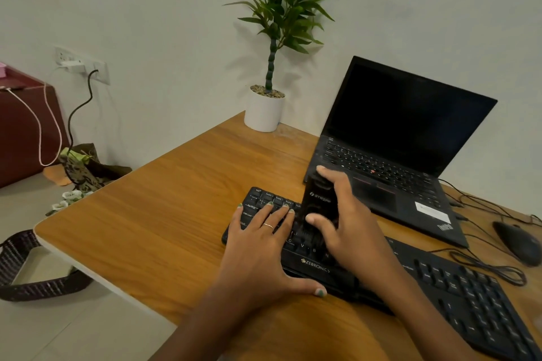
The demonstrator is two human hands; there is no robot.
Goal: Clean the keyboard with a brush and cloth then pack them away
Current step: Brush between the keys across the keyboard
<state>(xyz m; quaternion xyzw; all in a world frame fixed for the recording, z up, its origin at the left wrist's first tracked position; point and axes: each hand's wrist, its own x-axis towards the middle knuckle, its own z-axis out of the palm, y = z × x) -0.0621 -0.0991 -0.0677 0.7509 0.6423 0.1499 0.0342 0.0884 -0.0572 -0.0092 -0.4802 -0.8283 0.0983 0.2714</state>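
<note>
My left hand (pixel 258 239) lies flat, fingers straight, on the Zebronics keyboard (pixel 440 278); my right hand (pixel 346 223) grips the black brush (pixel 318 208), bristles on keys

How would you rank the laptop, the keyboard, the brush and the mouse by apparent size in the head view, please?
1. Laptop and keyboard: they look alike in extent, and the keyboard lies nearer the camera, so I will not rank them.
2. Brush, gripped by the right hand.
3. Mouse, only slightly smaller-looking.
</note>
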